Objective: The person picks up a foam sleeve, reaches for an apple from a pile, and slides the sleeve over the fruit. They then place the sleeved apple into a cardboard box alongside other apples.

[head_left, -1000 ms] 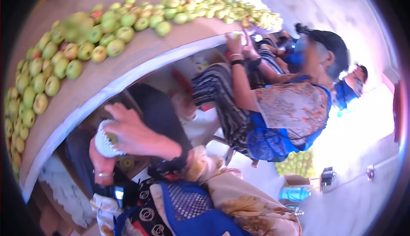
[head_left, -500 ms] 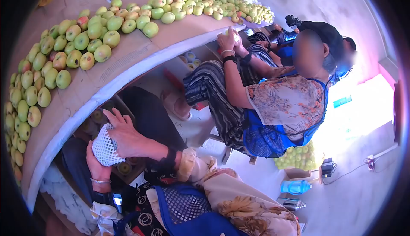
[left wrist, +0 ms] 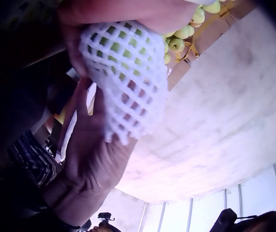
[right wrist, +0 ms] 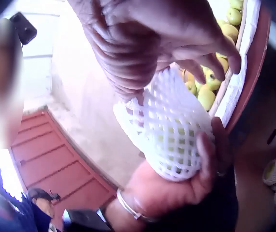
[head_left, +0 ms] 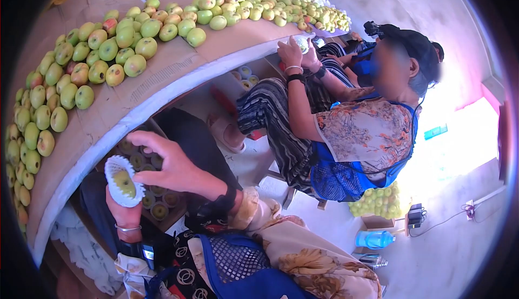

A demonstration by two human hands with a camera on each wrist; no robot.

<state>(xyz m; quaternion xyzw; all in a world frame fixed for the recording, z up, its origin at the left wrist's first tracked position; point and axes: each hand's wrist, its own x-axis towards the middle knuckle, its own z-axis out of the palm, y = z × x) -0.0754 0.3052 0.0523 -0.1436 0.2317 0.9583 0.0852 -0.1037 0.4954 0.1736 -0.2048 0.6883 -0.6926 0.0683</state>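
A green apple [head_left: 124, 182] sits inside a white foam net sleeve [head_left: 115, 168], its stem end showing through the sleeve's mouth in the head view. My left hand [head_left: 123, 208], with a silver bangle at the wrist, holds the sleeved apple from below, fingers curled round it in the right wrist view. My right hand [head_left: 175, 164], with a black wristband, is beside the sleeve's mouth, its thumb at the rim and its fingers spread. Through the mesh [right wrist: 167, 128] the apple shows green at the closed end, above the left palm.
Many loose apples [head_left: 108, 50] lie along the cardboard-covered table [head_left: 157, 77]. Below, a box holds sleeved apples [head_left: 159, 211]. Another person [head_left: 373, 131] sits alongside, working with a sleeved apple [head_left: 301, 44]. A blue bottle [head_left: 374, 239] and more apples [head_left: 376, 199] are farther off.
My right hand has drawn back from over the sleeve to its rim. The sleeve has turned in my left hand, so its mouth and the apple now show in the head view.
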